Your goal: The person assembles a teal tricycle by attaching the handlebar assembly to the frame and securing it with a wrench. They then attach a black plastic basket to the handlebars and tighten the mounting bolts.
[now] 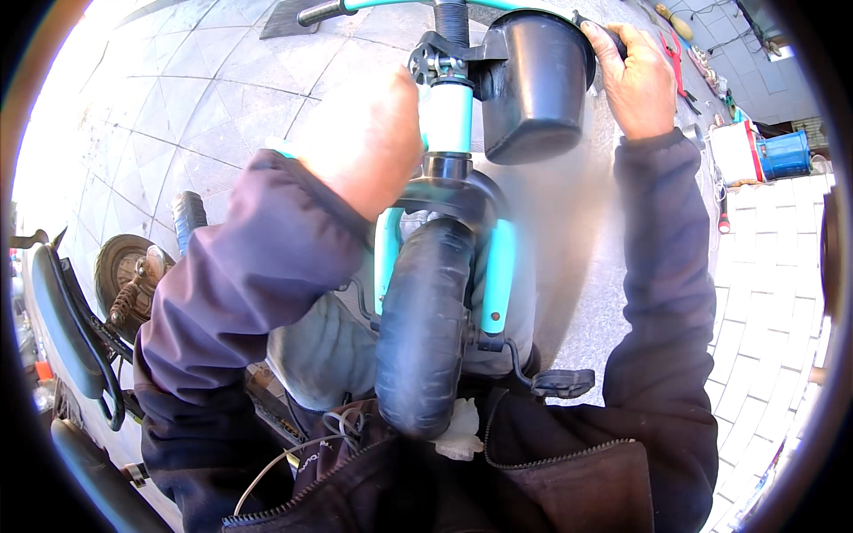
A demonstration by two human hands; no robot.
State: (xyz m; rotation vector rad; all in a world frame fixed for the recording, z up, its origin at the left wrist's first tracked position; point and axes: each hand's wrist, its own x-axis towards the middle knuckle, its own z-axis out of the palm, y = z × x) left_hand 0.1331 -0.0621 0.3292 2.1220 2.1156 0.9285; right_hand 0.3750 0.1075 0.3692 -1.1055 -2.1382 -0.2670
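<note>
A small turquoise bike stands with its black front wheel (425, 320) close to my chest, between my legs. My left hand (364, 133), washed out by glare, is curled beside the turquoise head tube (450, 115); what its fingers hold is hidden. A black plastic basket (538, 89) hangs off the steering column. My right hand (638, 75) is closed round the black handlebar grip (602, 34) by the basket's rim, thumb toward me. A black pedal (564, 383) juts out right of the wheel. The opposite grip (322, 12) points left at the top.
Left of me stand a parked two-wheeler with a dark seat (67, 320) and a wheel (127, 275). On the right lie red-handled pliers (677, 64), a red-handled tool (723, 218) and a blue container (784, 154). Grey paving (213, 98) spreads beyond the bike.
</note>
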